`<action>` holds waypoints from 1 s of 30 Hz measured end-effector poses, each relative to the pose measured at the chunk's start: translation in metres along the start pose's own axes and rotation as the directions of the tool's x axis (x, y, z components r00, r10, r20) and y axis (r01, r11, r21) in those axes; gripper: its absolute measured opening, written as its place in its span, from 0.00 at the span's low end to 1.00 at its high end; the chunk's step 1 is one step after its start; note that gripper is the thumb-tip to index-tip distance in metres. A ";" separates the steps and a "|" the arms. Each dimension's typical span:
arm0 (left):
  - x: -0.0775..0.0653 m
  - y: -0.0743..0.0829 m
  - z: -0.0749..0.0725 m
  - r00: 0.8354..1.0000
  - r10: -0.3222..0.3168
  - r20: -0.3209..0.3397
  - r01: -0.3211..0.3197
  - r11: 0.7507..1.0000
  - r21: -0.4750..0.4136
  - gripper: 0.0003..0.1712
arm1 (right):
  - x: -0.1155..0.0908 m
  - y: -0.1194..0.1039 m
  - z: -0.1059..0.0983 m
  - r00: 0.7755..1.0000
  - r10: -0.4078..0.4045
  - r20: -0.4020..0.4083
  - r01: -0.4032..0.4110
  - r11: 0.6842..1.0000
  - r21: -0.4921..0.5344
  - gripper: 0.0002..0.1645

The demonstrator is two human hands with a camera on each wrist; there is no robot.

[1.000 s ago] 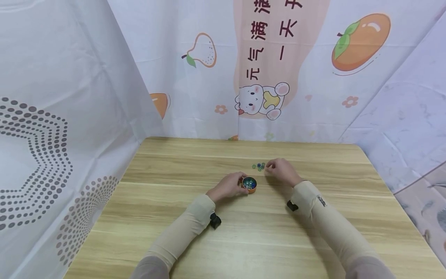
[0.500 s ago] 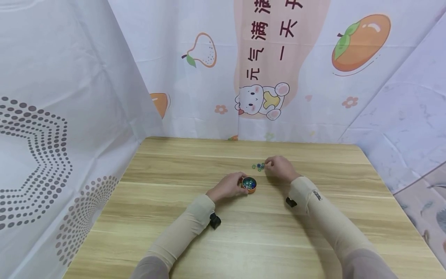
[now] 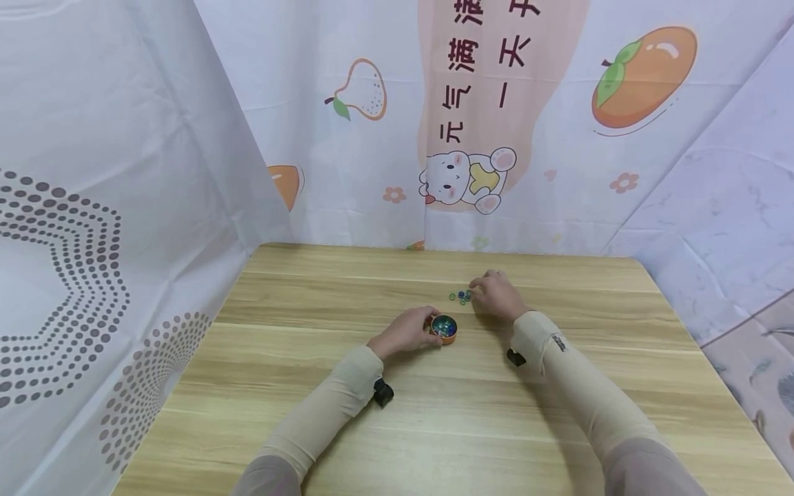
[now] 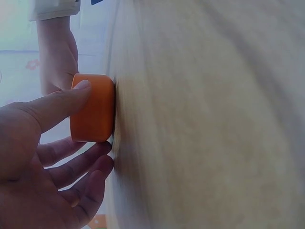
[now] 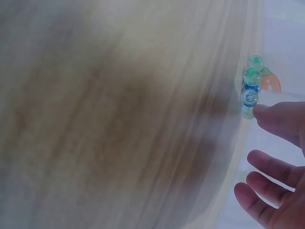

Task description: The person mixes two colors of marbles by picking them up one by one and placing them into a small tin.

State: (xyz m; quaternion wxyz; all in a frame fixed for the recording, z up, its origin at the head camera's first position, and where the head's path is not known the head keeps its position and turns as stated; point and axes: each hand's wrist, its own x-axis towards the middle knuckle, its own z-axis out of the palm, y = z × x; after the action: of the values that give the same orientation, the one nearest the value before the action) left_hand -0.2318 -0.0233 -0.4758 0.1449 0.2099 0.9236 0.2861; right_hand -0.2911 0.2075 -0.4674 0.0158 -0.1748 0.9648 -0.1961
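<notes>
Around the side of a small round orange dish point(image 3: 443, 339) curls my left hand point(image 3: 406, 333). In the left wrist view its thumb presses the dish's orange wall point(image 4: 97, 109), with the other fingers below and behind; the dish sits on the table. Blue and green glass marbles fill it in the head view. Farther back, my right hand point(image 3: 498, 297) is beside a small cluster of clear glass marbles point(image 3: 462, 296), some with green and some with blue swirls. In the right wrist view its thumb tip reaches the nearest marbles point(image 5: 250, 98); the lower fingers are loosely bent. Its index finger is hidden.
A wood-grain table point(image 3: 403, 427) lies under both hands. Behind it hangs a white printed curtain point(image 3: 347, 158), and another white cloth point(image 3: 155, 179) is at the left. Black wrist cameras sit below each cuff.
My right hand has shifted slightly forward and left, with its fingertips closer over the right side of the marble cluster. The left hand and the dish have stayed in place.
</notes>
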 end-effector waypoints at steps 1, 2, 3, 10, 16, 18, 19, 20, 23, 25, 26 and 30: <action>0.000 0.000 0.000 1.000 -0.002 0.000 0.002 1.000 -0.004 0.33 | 0.000 0.000 0.000 1.000 -0.003 0.003 0.003 1.000 -0.001 0.16; 0.000 0.000 0.000 1.000 -0.003 0.001 0.003 1.000 -0.005 0.33 | 0.001 0.000 0.001 1.000 -0.003 0.006 0.003 1.000 -0.001 0.16; -0.001 0.000 0.000 1.000 -0.003 0.002 0.003 1.000 -0.007 0.33 | 0.001 0.000 0.001 1.000 -0.003 0.007 0.003 1.000 -0.002 0.16; -0.002 0.003 0.000 1.000 0.002 0.005 -0.002 1.000 -0.012 0.33 | 0.002 0.000 0.003 1.000 -0.012 -0.009 0.012 1.000 -0.010 0.14; -0.001 0.002 0.000 1.000 -0.006 0.011 0.006 1.000 -0.018 0.34 | 0.005 0.000 0.005 1.000 -0.004 -0.023 0.004 1.000 -0.016 0.12; -0.001 0.002 0.000 1.000 -0.006 0.011 0.006 1.000 -0.020 0.34 | 0.006 0.000 0.005 1.000 0.004 -0.017 -0.004 1.000 -0.016 0.11; -0.001 0.001 0.000 1.000 -0.005 0.011 0.005 1.000 -0.021 0.34 | 0.006 0.000 0.005 1.000 0.008 -0.014 -0.009 1.000 -0.015 0.11; -0.001 0.001 0.000 1.000 -0.002 0.011 0.002 1.000 -0.021 0.33 | 0.006 -0.001 0.005 1.000 0.014 -0.011 -0.014 1.000 -0.014 0.10; 0.000 0.000 0.000 1.000 0.004 0.009 -0.004 1.000 -0.024 0.33 | 0.007 -0.001 0.005 1.000 0.015 -0.013 -0.015 1.000 -0.014 0.09; 0.000 -0.001 0.001 1.000 0.006 0.007 -0.006 1.000 -0.025 0.33 | 0.007 0.000 0.006 1.000 0.014 -0.016 -0.014 1.000 -0.013 0.09; 0.000 -0.001 0.001 1.000 0.006 0.007 -0.006 1.000 -0.024 0.33 | 0.007 0.000 0.006 1.000 0.012 -0.018 -0.012 1.000 -0.011 0.10; 0.000 -0.003 0.001 1.000 0.003 0.005 -0.003 1.000 -0.026 0.33 | 0.006 0.002 0.008 0.999 0.034 -0.001 -0.034 0.999 0.009 0.10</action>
State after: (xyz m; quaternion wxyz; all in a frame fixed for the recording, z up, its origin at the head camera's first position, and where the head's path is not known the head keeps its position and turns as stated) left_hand -0.2321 -0.0250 -0.4778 0.1497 0.2101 0.9192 0.2976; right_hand -0.2969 0.2042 -0.4748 0.0194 -0.1581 0.9667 -0.2001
